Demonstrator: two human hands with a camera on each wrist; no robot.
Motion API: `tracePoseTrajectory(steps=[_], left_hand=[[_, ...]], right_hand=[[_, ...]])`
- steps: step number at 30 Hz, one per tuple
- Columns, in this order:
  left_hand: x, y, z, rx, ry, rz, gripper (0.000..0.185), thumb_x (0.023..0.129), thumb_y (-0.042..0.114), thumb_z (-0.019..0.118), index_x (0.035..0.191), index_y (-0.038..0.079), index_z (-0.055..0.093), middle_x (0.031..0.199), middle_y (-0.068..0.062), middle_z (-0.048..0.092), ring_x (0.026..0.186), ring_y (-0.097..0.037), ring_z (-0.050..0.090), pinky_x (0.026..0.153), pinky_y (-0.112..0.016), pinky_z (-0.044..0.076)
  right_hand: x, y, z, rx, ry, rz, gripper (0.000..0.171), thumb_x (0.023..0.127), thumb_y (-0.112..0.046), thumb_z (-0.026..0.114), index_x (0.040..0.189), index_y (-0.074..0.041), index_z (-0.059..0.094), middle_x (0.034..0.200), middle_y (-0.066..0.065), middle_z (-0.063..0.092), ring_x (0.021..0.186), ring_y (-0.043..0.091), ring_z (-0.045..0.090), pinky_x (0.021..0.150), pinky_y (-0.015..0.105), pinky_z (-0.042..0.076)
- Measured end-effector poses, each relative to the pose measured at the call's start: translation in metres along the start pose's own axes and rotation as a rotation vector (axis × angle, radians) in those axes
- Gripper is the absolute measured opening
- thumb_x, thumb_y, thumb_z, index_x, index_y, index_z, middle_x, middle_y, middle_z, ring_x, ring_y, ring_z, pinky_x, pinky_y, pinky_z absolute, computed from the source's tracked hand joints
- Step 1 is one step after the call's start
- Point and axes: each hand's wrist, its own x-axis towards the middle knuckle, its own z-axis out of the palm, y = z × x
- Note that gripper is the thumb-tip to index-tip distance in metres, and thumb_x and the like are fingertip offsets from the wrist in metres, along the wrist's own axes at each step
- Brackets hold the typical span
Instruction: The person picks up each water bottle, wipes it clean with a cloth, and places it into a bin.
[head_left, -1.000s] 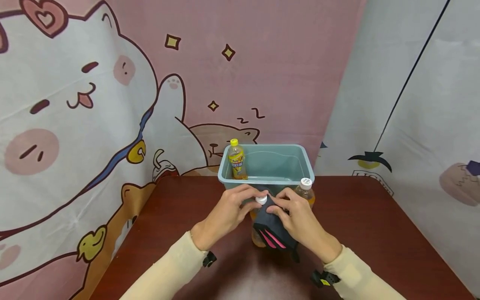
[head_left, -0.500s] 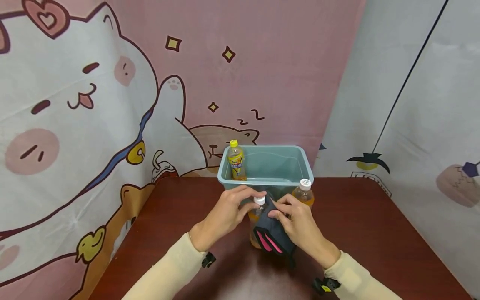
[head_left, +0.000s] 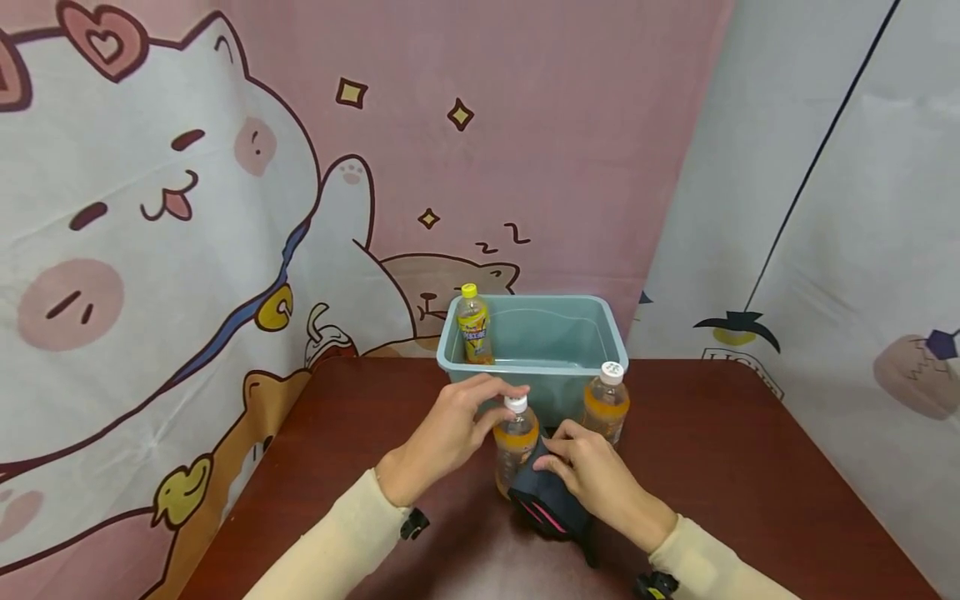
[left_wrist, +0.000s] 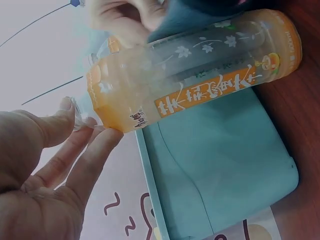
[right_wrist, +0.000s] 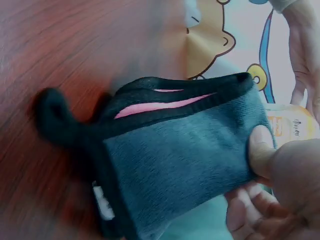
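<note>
My left hand (head_left: pixel 450 429) pinches the white cap (head_left: pixel 516 404) of a clear plastic drink bottle (head_left: pixel 516 446) with an orange label. The bottle stands upright on the table in the head view; its orange label with white lettering shows in the left wrist view. To its right, my right hand (head_left: pixel 592 467) holds a folded dark grey cloth (right_wrist: pixel 185 165) between thumb and fingers. Black binding edges the cloth, pink shows inside its folds, and a black loop (right_wrist: pixel 52 117) hangs off one corner. In the head view the cloth overlaps the bottle's lower right side.
Behind the hands stands a light blue plastic tub (head_left: pixel 555 369), with a yellow-capped bottle (head_left: pixel 474 329) in its left end. Another white-capped bottle (head_left: pixel 607 404) stands at the tub's front right corner. All rest on a reddish-brown table (head_left: pixel 750 467) against a cartoon-print curtain (head_left: pixel 585 150).
My right hand has brought the cloth down from beside the cap to the bottle's lower right side, uncovering the bottle's upper part. My left hand stays on the cap.
</note>
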Motion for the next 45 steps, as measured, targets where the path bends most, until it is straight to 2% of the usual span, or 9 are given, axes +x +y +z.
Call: tracePoseTrajectory(steps=[5,9,14,21,25,31,35,41,45], left_hand=[[-0.001,-0.001,0.000,-0.011,-0.014,-0.026,0.034,0.106,0.013,0.083,0.140,0.016,0.080,0.133,-0.001,0.083,0.122,-0.017,0.081,0.098,-0.031,0.070],[0.000,-0.001,-0.001,-0.025,-0.030,-0.044,0.034,0.107,0.014,0.082,0.141,0.017,0.080,0.134,0.000,0.083,0.124,-0.015,0.080,0.099,-0.032,0.070],[0.000,-0.001,-0.002,-0.020,-0.022,-0.033,0.036,0.106,0.014,0.084,0.142,0.017,0.080,0.131,-0.001,0.083,0.119,-0.015,0.081,0.094,-0.025,0.068],[0.000,-0.001,-0.002,-0.016,-0.004,-0.024,0.037,0.105,0.013,0.085,0.141,0.016,0.080,0.131,-0.003,0.084,0.120,-0.018,0.082,0.095,-0.033,0.071],[0.000,-0.003,-0.002,-0.019,-0.003,-0.024,0.038,0.104,0.012,0.086,0.141,0.016,0.081,0.131,-0.002,0.084,0.122,-0.017,0.082,0.098,-0.034,0.071],[0.000,-0.004,-0.004,-0.010,0.008,-0.009,0.039,0.102,0.008,0.088,0.139,0.014,0.081,0.134,-0.002,0.085,0.125,-0.018,0.082,0.102,-0.031,0.069],[-0.001,-0.003,-0.006,-0.003,0.014,-0.016,0.037,0.103,0.009,0.087,0.139,0.014,0.081,0.131,-0.002,0.085,0.121,-0.017,0.082,0.099,-0.031,0.070],[-0.004,-0.004,-0.005,-0.040,0.001,-0.019,0.037,0.104,0.007,0.085,0.140,0.011,0.081,0.133,-0.003,0.084,0.124,-0.019,0.082,0.102,-0.042,0.071],[-0.004,-0.004,-0.005,-0.048,-0.002,-0.024,0.040,0.104,0.006,0.085,0.144,0.014,0.081,0.133,-0.003,0.084,0.125,-0.018,0.081,0.101,-0.045,0.071]], right_hand=[[-0.001,0.004,0.003,-0.058,-0.164,0.048,0.033,0.103,-0.028,0.088,0.122,-0.002,0.090,0.092,-0.002,0.071,0.072,0.004,0.067,0.063,0.018,0.056],[-0.003,0.007,0.004,-0.014,-0.275,0.072,0.041,0.104,-0.028,0.089,0.128,0.005,0.086,0.101,0.007,0.076,0.075,0.008,0.072,0.065,0.019,0.060],[-0.004,0.010,0.006,0.051,-0.322,0.073,0.051,0.102,-0.028,0.091,0.132,0.012,0.082,0.107,0.011,0.076,0.085,0.013,0.075,0.069,0.023,0.062],[-0.002,0.013,0.016,0.082,-0.250,0.090,0.028,0.099,-0.022,0.094,0.118,-0.001,0.089,0.088,-0.005,0.065,0.077,-0.001,0.056,0.064,0.019,0.045],[-0.002,0.012,0.017,0.109,-0.192,0.098,0.032,0.097,-0.021,0.096,0.120,0.000,0.089,0.086,-0.007,0.063,0.074,-0.004,0.050,0.062,0.019,0.044],[0.003,0.006,0.008,0.184,-0.089,0.117,0.026,0.098,-0.018,0.094,0.122,-0.008,0.090,0.093,-0.007,0.067,0.076,-0.004,0.054,0.065,0.019,0.051],[0.009,0.000,-0.001,0.220,0.004,0.105,0.025,0.098,-0.017,0.094,0.121,-0.010,0.090,0.095,-0.007,0.068,0.073,-0.003,0.053,0.063,0.020,0.050],[0.016,-0.008,-0.012,0.206,0.129,0.077,0.039,0.094,-0.014,0.097,0.130,-0.002,0.088,0.100,-0.007,0.073,0.076,-0.003,0.056,0.065,0.020,0.053],[0.026,-0.015,-0.021,0.200,0.200,0.054,0.045,0.095,-0.012,0.096,0.137,-0.003,0.085,0.103,-0.008,0.076,0.077,-0.001,0.061,0.066,0.020,0.055]])
